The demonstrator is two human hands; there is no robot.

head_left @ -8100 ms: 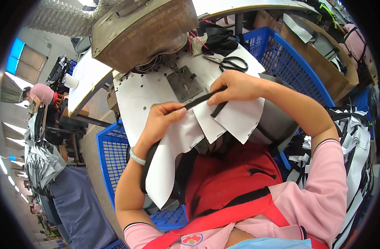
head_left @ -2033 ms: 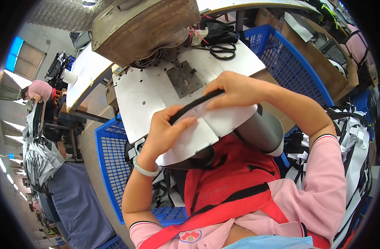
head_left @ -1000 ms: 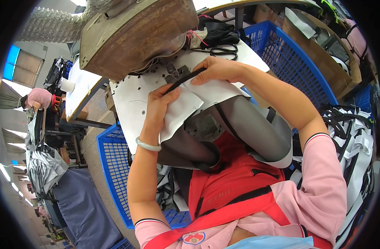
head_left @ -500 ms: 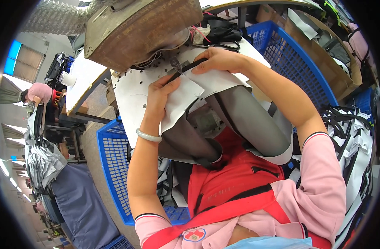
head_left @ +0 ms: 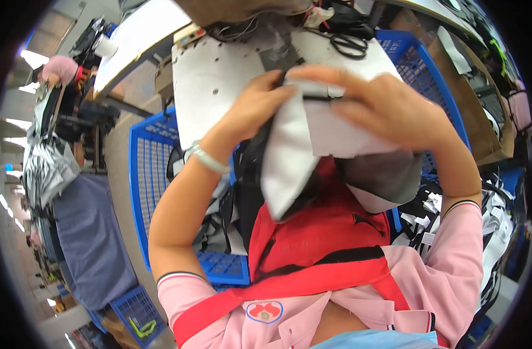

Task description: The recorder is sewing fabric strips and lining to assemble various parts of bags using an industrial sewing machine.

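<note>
A white-and-black fabric piece (head_left: 289, 154) hangs over the front edge of the white worktable (head_left: 199, 72). At its upper edge, my left hand (head_left: 251, 107) is closed, pinching the dark border between thumb and fingers. My right hand (head_left: 388, 107), blurred by motion, lies over the white panel at the right with its fingers stretched out and apart. A short black strip (head_left: 318, 99) shows on the panel between the hands. Dark grey sheer fabric (head_left: 388, 174) hangs below the right hand. Just beyond my fingertips is the machine's metal plate (head_left: 280, 57).
Black-handled scissors (head_left: 348, 46) lie at the table's back right. The machine's brown housing (head_left: 237, 9) overhangs the far edge. Blue plastic baskets stand on the left (head_left: 139, 186) and right (head_left: 440, 87). White-and-black strips (head_left: 493, 215) are heaped at the right.
The fabric has come off the machine toward me and its panels have swung round. My right hand has let its pinch go and spread. The view has shifted, showing more of the tabletop.
</note>
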